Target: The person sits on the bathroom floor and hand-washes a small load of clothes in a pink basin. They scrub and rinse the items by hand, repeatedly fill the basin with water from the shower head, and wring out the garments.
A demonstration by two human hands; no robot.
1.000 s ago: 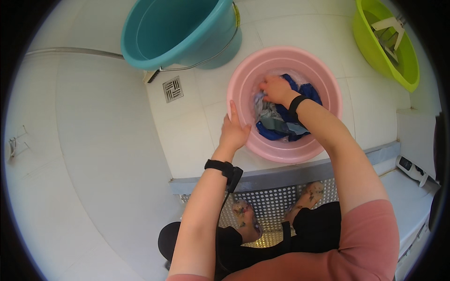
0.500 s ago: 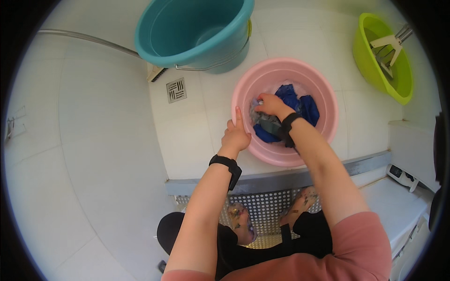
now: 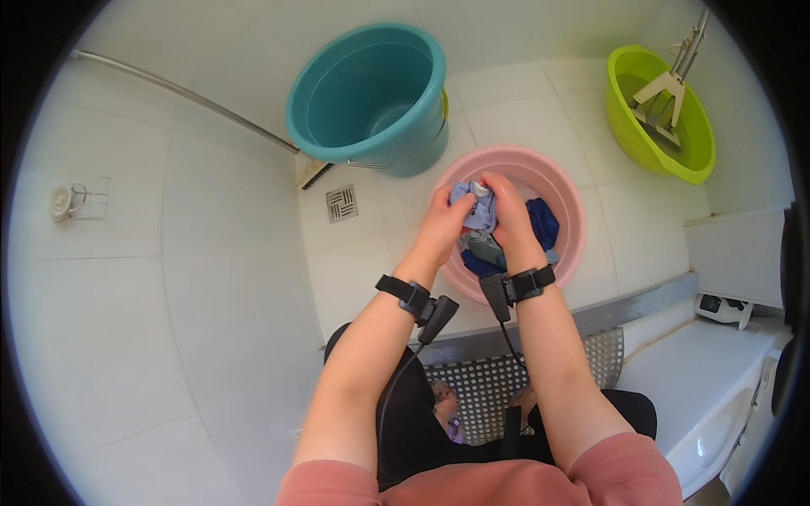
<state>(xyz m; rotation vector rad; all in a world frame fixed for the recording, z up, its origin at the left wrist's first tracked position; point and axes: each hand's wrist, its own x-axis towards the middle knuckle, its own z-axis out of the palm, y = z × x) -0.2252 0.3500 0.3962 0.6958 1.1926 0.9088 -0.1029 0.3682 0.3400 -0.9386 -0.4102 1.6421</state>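
Between both hands, above the near-left part of a pink basin (image 3: 574, 223), is a small light blue garment (image 3: 481, 212) with a white patch; its exact kind is hard to make out. My left hand (image 3: 441, 223) grips its left side, thumb on top. My right hand (image 3: 508, 212) closes round its right side, fingertips near the white patch. Below, in the basin, lie dark blue clothes (image 3: 543, 224) and a grey-green patterned cloth (image 3: 486, 248), partly hidden by my hands. Both wrists carry black straps with small black boxes and cables.
A large teal bucket (image 3: 426, 93) stands beyond the basin to the left, near a floor drain (image 3: 342, 204) and a brush head (image 3: 313, 174). Far right, a lime-green basin (image 3: 623, 126) holds a mop (image 3: 666, 91). A grey sill (image 3: 591, 315) crosses the floor in front of my feet.
My left hand has left the basin's rim and joined my right hand. The light blue garment has been lifted out of the pile, now held between both hands. The view has shifted.
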